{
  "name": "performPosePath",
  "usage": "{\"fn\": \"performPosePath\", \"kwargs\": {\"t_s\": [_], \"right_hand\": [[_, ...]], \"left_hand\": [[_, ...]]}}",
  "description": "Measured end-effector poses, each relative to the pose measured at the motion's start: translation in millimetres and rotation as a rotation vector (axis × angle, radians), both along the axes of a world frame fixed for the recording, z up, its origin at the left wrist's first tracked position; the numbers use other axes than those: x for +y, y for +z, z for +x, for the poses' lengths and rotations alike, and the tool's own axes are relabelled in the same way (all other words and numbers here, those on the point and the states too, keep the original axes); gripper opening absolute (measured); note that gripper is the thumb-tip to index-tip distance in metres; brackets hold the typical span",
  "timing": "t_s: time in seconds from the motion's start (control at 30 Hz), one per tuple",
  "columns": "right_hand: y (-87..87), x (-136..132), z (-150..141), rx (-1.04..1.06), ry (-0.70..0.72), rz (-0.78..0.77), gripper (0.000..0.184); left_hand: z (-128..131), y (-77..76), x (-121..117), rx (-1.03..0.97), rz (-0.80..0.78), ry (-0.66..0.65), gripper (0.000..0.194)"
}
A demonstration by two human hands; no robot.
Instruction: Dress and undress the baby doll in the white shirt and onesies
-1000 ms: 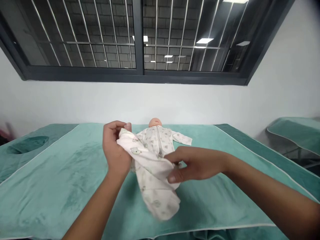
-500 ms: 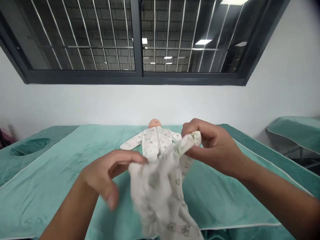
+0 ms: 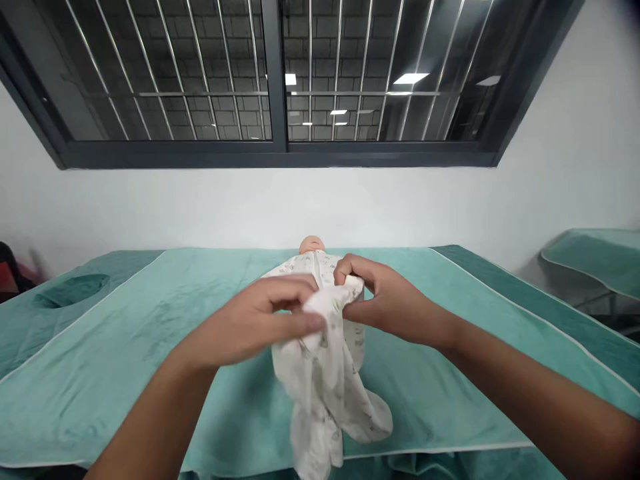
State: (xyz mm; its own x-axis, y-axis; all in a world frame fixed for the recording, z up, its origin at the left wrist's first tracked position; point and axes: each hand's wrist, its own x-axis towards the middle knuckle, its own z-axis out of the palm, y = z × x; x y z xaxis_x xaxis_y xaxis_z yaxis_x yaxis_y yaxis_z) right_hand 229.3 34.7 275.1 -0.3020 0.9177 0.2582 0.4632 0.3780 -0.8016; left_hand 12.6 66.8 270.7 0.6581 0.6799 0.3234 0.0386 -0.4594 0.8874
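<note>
White baby pants (image 3: 320, 373) with a small print hang in front of me, both legs dangling over the green cover. My right hand (image 3: 385, 300) is closed around their gathered waistband, thumb below and fingers curled above. At the other side of the waist, my left hand (image 3: 265, 317) has its thumb over the front of the fabric and its fingers at the upper edge, closed on it; slight blur hides the fingertips. Beyond the hands lies a baby doll (image 3: 312, 244) on its back, dressed in a white printed top (image 3: 295, 267). My hands and the pants cover its lower part.
A light green cover (image 3: 125, 347) spreads over the padded bed, which has a round hollow (image 3: 75, 290) at the left. A white wall (image 3: 225, 207) and a barred window (image 3: 280, 157) stand behind. Another green padded surface (image 3: 600, 260) is at the right.
The pants and my right hand have moved left and farther from me, now hanging in front of the doll. My left hand has moved right, its thumb coming onto the fabric.
</note>
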Motion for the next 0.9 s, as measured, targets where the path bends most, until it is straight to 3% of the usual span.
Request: {"fn": "performPosePath", "kwargs": {"t_s": [0.1,0.2,0.3,0.37,0.43,0.6,0.67,0.73,0.83,0.9], "right_hand": [[2.1,-6.0,2.6,-0.071,0.277,-0.187,0.019],[4.7,-16.7,-0.1,0.084,0.528,-0.370,0.036],[4.7,-21.1,-5.4,0.317,0.459,-0.383,0.044],[3.8,-19.2,-7.0,0.394,0.362,-0.345,0.032],[3.3,-16.4,-5.3,0.384,0.282,-0.242,0.024],[6.4,-21.7,5.8,0.015,0.199,0.270,0.026],[8.9,-27.3,8.8,-0.102,0.181,0.507,0.029],[10.4,-30.8,10.7,-0.147,0.139,0.637,0.031],[8.0,-29.4,11.9,-0.122,0.103,0.596,0.037],[3.3,-26.6,11.3,-0.067,0.127,0.454,0.038]], "left_hand": [[3.4,-6.8,3.0,-0.321,-0.204,0.094,0.025],[10.5,-11.8,1.3,-0.436,-0.319,0.193,0.032],[12.9,-16.0,0.1,-0.400,-0.307,0.112,0.039],[9.7,-18.5,2.0,-0.327,-0.253,0.069,0.038],[3.8,-20.1,5.0,-0.293,-0.174,0.118,0.034],[-12.3,-14.0,3.8,-0.345,0.137,0.198,0.027],[-15.1,-8.7,0.0,-0.128,0.330,0.199,0.025],[-14.2,-4.4,-4.0,0.129,0.499,0.233,0.024],[-6.8,-2.3,-11.9,0.245,0.598,0.305,0.028],[0.5,-2.9,-18.8,0.167,0.520,0.338,0.036]]}}
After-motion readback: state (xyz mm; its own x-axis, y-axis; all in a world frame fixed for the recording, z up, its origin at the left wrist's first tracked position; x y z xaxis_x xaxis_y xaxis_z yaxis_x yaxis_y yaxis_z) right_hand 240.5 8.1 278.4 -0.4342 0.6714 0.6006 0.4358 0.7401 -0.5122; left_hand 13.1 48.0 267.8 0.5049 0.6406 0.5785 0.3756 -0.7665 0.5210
